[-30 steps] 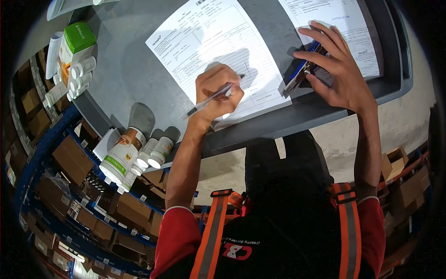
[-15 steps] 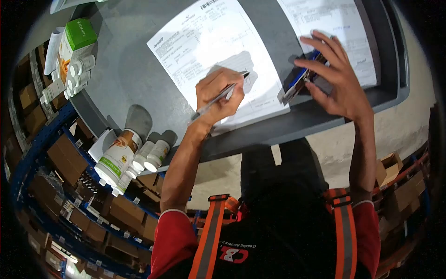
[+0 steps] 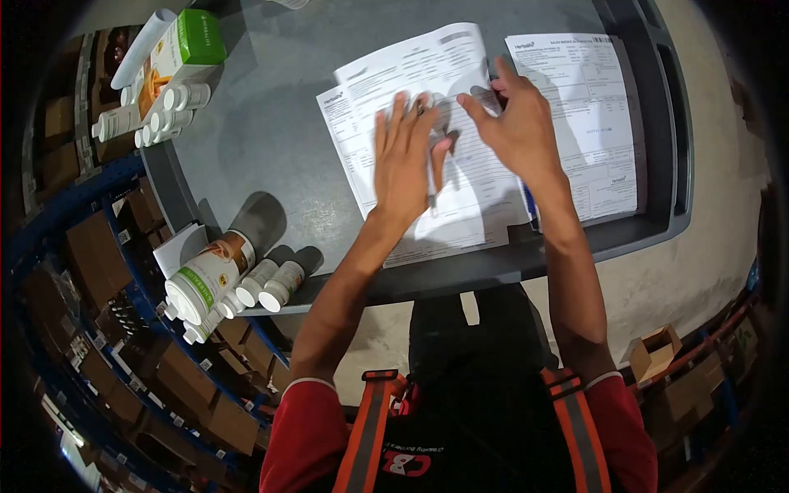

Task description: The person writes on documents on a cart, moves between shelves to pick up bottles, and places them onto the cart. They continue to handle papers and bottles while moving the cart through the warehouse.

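My left hand (image 3: 403, 160) lies with its fingers stretched over the upper printed sheet (image 3: 411, 66), a pen (image 3: 432, 193) held between thumb and palm. This sheet overlaps another printed sheet (image 3: 339, 135), set slightly askew beneath it. At the upper sheet's right edge is my right hand (image 3: 522, 123), thumb over the paper and fingers apart; whether it grips the edge is hard to make out. Below its wrist, a narrow blue and dark object (image 3: 530, 205) shows in part, the remainder hidden by the forearm.
More printed sheets (image 3: 600, 156) lie at the right on the grey, raised-rim cart top (image 3: 288, 107). At the left edge stand a green-topped box (image 3: 201, 37), a large white tub (image 3: 209, 275) and several small white bottles (image 3: 283, 283). Shelves with cardboard boxes (image 3: 103, 255) flank the left.
My left hand has gone from a writing grip to lying flat, pen still in it. My right hand has left the blue and dark object for the sheet's edge. The view has shifted.
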The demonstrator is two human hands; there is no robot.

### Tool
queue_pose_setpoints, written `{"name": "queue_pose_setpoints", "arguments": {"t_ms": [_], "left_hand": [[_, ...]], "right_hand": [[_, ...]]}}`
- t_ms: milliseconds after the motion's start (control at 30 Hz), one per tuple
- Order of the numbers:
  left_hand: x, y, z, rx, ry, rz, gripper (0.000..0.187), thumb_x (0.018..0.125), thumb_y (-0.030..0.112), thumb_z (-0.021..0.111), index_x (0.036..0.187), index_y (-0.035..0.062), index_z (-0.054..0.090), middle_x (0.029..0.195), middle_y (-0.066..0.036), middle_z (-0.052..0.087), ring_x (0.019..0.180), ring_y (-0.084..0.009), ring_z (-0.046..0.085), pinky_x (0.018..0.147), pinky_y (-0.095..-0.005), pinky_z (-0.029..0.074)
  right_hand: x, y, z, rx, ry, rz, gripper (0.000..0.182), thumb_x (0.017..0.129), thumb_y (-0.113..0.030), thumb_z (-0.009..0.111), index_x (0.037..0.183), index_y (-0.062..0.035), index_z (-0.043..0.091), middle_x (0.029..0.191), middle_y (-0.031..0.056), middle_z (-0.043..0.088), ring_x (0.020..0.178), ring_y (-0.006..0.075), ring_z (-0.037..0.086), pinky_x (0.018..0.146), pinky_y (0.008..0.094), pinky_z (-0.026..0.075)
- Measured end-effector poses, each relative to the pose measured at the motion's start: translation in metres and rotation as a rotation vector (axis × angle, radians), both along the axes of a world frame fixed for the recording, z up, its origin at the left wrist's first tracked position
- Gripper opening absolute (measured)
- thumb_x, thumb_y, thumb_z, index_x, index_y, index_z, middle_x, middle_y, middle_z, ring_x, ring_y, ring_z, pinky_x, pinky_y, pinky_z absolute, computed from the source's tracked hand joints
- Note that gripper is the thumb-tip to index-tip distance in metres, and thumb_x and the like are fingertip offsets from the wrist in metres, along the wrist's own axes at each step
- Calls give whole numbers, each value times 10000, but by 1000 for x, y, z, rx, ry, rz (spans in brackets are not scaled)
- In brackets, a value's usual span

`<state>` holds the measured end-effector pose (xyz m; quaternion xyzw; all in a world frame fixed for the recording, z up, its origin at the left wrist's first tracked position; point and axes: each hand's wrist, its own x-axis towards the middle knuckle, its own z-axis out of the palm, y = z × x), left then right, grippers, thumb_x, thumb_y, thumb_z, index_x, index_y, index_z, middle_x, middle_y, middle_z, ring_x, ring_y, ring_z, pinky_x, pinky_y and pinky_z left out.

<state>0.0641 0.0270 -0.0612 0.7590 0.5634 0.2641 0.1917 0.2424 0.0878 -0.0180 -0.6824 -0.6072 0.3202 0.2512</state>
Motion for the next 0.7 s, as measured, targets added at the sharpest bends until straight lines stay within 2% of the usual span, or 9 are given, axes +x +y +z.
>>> {"name": "queue_pose_setpoints", "arguments": {"t_ms": [67,133,200,267,333,400,500,600,700], "left_hand": [[16,17,-10,84,-153,26,417,1029,178,603,1406,10,545,1491,-243,536,1474,-427,407,1224,-549,260],[38,31,-5,141,-409,86,407,1046,183,573,1409,0,550,1412,-245,592,1380,-390,514,1159,-495,366],[34,41,7,199,-559,110,390,1058,185,551,1392,-13,570,1318,-232,640,1258,-341,601,1067,-436,454],[9,41,17,231,-618,92,370,1065,187,536,1357,-30,607,1209,-205,681,1109,-280,668,948,-373,525],[-22,34,22,60,-568,72,279,1025,120,598,1226,-47,693,998,-135,713,878,-186,684,789,-297,540],[-41,22,17,-78,-514,16,185,956,31,637,1103,-45,718,910,-108,719,803,-156,675,710,-280,530],[-33,14,5,-199,-663,30,97,883,-53,626,949,-33,693,859,-88,702,739,-120,638,640,-252,495],[-35,20,4,-149,-534,-76,111,833,-110,596,880,-19,638,833,-73,678,701,-93,597,615,-225,453],[-57,26,-4,-73,-664,-32,74,776,-78,631,818,-18,625,749,-50,656,629,-65,558,556,-225,416]], "right_hand": [[11,16,-19,-140,176,-102,735,790,-306,871,1327,118,602,1124,253,737,995,312,741,857,358,579],[36,35,-31,-160,479,-38,640,807,-324,875,1263,72,665,1015,147,745,915,186,711,807,304,568],[71,55,-22,-238,466,-34,590,785,-332,889,1184,55,691,1044,160,745,886,205,725,805,310,574],[121,84,-14,-147,180,-165,644,769,-350,902,1215,57,676,1067,176,744,860,231,736,814,313,579],[178,101,-30,15,176,-235,718,751,-393,913,1253,51,654,1075,188,741,895,253,738,832,335,580],[198,104,-34,104,209,-256,693,775,-350,891,1291,35,632,1127,183,721,965,256,712,884,350,554],[193,98,-34,98,275,-211,665,811,-287,857,1347,10,598,1205,176,691,1069,260,672,963,372,514],[190,99,-35,95,314,-181,647,847,-224,823,1403,-15,564,1283,169,661,1174,264,633,1043,394,475],[188,100,-35,95,352,-178,642,883,-160,789,1459,-40,531,1361,162,631,1278,268,594,1122,416,436]]}}
